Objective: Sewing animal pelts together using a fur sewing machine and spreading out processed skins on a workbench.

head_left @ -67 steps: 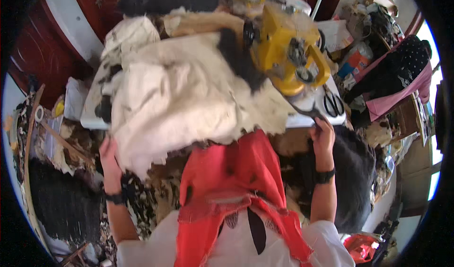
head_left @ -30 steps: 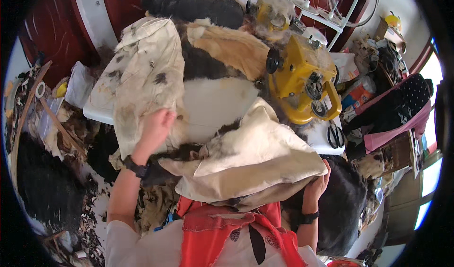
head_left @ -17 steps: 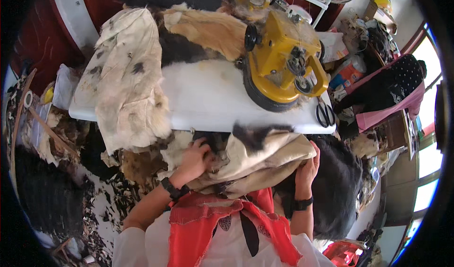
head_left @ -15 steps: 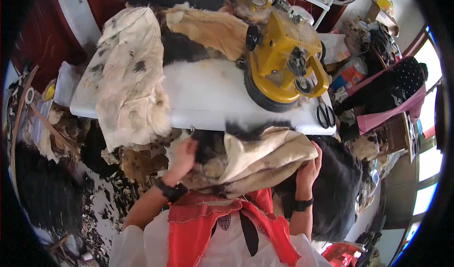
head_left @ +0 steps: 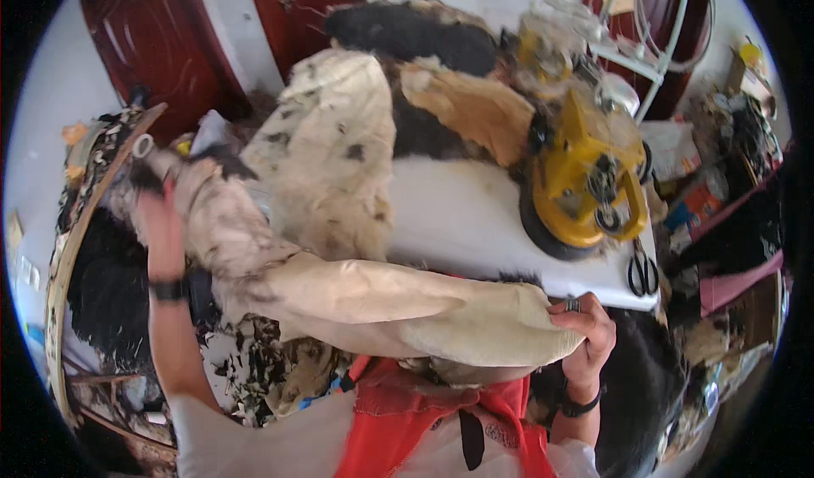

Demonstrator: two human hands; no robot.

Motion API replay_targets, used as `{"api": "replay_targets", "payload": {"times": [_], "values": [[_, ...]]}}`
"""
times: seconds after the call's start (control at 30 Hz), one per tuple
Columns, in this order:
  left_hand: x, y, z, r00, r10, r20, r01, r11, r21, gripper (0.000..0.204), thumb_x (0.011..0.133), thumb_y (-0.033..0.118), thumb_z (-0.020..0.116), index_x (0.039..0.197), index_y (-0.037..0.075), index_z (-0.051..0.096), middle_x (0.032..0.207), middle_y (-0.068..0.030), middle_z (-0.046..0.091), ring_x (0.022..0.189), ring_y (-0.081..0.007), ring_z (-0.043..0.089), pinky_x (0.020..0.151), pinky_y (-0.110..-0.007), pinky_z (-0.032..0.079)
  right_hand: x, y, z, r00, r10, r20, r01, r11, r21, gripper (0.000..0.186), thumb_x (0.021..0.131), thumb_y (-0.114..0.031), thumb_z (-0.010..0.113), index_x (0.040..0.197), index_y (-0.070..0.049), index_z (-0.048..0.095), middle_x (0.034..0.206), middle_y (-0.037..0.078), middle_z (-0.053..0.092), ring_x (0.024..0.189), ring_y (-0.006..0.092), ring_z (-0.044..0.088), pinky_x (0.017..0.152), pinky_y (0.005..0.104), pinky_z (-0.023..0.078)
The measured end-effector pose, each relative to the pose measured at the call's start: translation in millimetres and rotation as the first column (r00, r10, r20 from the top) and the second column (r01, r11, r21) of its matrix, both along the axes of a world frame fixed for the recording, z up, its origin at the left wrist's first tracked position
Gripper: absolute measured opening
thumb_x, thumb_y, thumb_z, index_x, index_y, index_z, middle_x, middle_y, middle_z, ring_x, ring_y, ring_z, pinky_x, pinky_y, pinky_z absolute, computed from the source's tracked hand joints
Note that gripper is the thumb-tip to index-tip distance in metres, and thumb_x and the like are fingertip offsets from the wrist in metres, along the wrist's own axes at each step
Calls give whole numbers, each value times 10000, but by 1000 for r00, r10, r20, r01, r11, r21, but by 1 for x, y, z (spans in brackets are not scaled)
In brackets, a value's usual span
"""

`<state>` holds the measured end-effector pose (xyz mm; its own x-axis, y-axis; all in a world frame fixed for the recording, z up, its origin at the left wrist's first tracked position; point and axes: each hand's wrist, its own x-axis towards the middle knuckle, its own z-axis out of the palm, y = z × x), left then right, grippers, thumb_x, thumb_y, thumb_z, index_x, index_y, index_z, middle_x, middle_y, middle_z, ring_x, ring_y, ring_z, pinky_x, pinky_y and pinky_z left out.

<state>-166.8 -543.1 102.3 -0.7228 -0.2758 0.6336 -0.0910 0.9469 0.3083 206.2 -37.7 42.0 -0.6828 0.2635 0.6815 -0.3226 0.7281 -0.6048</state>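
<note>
A long fur pelt, pale skin side up, stretches across in front of me. At its right end, my right hand grips the edge, thumb on top; a ring shows on a finger. Far to the left, my left hand is raised and smeared by motion, closed on the pelt's furry left end. The middle of the pelt sags over the near side of the white table, hiding part of its edge. A second pale pelt with dark spots lies on the table's left part.
A yellow machine with a round black base stands on the table's right part, with black scissors beside it. Tan and black pelts lie behind. Dark scraps cover the floor at left. A pink-clad person is at the right.
My left hand has swung far out to the left, drawing the bunched pelt out lengthwise. My right hand still grips its right end. The view has turned left.
</note>
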Motion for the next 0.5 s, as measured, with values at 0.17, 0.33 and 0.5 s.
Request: {"api": "replay_targets", "payload": {"times": [0.17,0.33,0.5], "values": [[-158,84,117,944,-180,-277,99,954,-282,505,968,471,561,1016,-16,686,1011,-225,693,1014,-369,653,898,-432,506,8,-16,-1,885,-378,-271,458,807,373,172,709,-138,737,872,-117,686,908,106,704,813,364,650,684,421,516],[-150,253,125,327,-723,-609,691,-256,676,458,977,307,610,1343,47,522,1216,-81,623,1157,-240,588,946,-364,489,33,-28,-9,962,-270,-44,259,847,464,363,671,-22,683,1025,-93,720,1029,124,688,895,339,611,769,446,518],[-111,265,-22,379,-904,198,854,424,300,329,963,277,618,1158,15,575,1079,-132,685,967,-233,648,841,-369,525,12,-26,2,884,-105,455,6,977,214,538,686,-85,756,1217,-59,672,1191,173,655,1113,405,591,949,480,491]]}}
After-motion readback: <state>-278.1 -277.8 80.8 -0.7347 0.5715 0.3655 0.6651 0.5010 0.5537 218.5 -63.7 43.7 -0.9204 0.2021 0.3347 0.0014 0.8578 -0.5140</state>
